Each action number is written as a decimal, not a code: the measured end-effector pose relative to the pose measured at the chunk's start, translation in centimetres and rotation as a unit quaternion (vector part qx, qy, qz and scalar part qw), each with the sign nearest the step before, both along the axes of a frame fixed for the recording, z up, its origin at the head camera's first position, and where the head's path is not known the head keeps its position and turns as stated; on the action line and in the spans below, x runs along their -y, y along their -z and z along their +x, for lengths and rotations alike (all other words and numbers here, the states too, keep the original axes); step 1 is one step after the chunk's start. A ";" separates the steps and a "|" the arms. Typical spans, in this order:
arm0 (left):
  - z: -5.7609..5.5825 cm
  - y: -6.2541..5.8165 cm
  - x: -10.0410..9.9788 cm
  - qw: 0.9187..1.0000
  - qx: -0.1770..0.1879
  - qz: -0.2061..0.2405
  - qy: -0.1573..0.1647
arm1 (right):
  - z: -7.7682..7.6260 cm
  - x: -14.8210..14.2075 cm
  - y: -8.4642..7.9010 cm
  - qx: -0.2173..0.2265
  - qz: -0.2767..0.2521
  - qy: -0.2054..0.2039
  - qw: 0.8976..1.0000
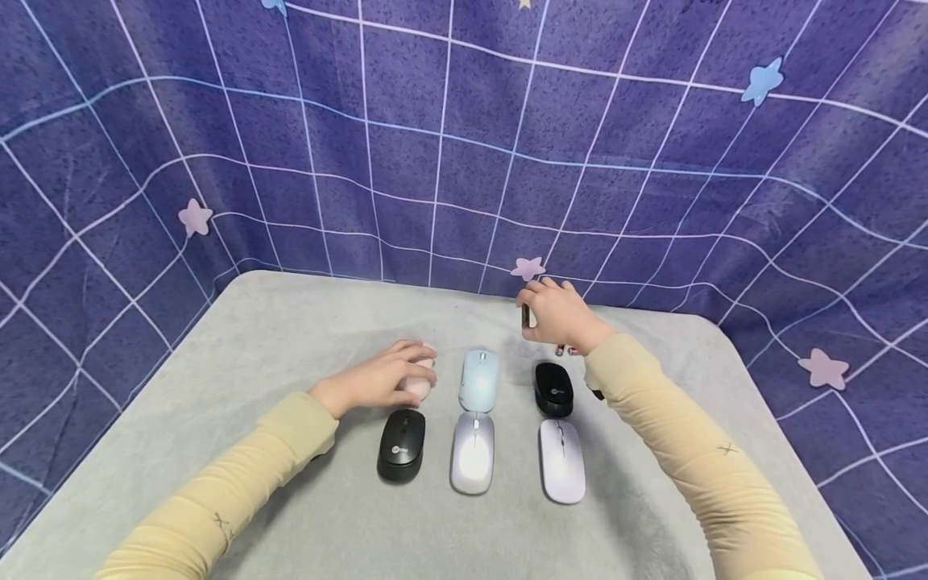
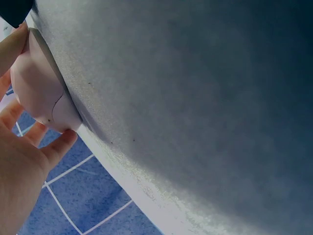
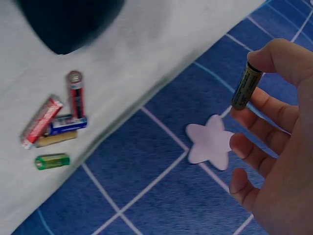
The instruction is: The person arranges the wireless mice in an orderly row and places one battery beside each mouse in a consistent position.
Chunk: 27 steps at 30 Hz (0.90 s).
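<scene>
My left hand point(image 1: 377, 377) grips a pale pink computer mouse point(image 2: 39, 81) by its sides, with the mouse resting on the table; in the head view the fingers cover much of it. My right hand point(image 1: 561, 312) is raised near the table's back edge. It pinches a dark battery point(image 3: 247, 87) by its ends between thumb and finger, while the other fingers are loosely bent. Several loose batteries, among them a red-and-white one point(image 3: 42, 121) and a green one point(image 3: 52, 161), lie on the table; in the head view the right hand and sleeve mostly hide them.
Beside the left hand stand a light blue mouse point(image 1: 479, 382) and a black mouse point(image 1: 402, 445). A silver mouse point(image 1: 473, 453), a second black mouse point(image 1: 554, 388) and a pale lilac mouse point(image 1: 561, 461) are to the right. A blue-purple curtain point(image 1: 406, 153) hangs behind the grey-white table point(image 1: 319, 524).
</scene>
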<state>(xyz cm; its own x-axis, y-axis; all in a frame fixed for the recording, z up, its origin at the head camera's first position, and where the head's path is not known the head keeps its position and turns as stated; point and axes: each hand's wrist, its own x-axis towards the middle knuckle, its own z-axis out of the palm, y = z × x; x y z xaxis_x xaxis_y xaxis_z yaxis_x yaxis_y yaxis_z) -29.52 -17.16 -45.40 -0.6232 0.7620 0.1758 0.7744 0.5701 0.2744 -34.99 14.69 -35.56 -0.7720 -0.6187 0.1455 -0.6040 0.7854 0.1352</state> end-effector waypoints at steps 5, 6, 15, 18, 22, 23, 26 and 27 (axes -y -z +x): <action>0.0 -0.1 0.0 1.000 -0.001 -0.002 0.000 | 0.7 1.0 -1.1 0.004 -0.009 -0.003 1.000; 0.0 -0.1 0.0 1.000 0.000 -0.002 0.000 | 0.8 1.2 -1.3 0.005 -0.011 -0.003 1.000; 0.1 -0.2 -0.1 1.000 -0.002 0.003 0.002 | 2.2 3.2 -2.2 0.003 -0.022 -0.016 1.000; 0.0 -0.2 -0.1 1.000 -0.003 0.001 0.002 | 2.5 3.8 -2.1 -0.005 -0.024 -0.022 0.999; -0.1 -0.1 -0.1 1.000 -0.003 0.003 0.004 | 2.8 4.7 -1.9 -0.005 -0.025 -0.026 0.999; -0.1 -0.1 -0.1 1.000 -0.002 0.004 0.004 | 2.9 4.9 -1.9 -0.003 -0.027 -0.026 0.999; -0.2 0.0 -0.1 1.000 -0.001 0.004 0.002 | 3.2 5.5 -1.6 0.005 -0.029 -0.025 0.999; -0.2 0.0 -0.1 1.000 -0.001 0.004 0.001 | 3.3 5.6 -1.5 0.007 -0.029 -0.025 0.999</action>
<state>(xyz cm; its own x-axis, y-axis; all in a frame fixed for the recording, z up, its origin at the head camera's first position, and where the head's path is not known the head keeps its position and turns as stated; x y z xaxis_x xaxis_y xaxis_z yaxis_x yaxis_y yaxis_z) -29.72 -17.07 -45.43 -0.6217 0.7618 0.1821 0.7758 0.5669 0.2771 -31.72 9.05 -34.09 -0.7427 -0.6470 0.1725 -0.6438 0.7608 0.0815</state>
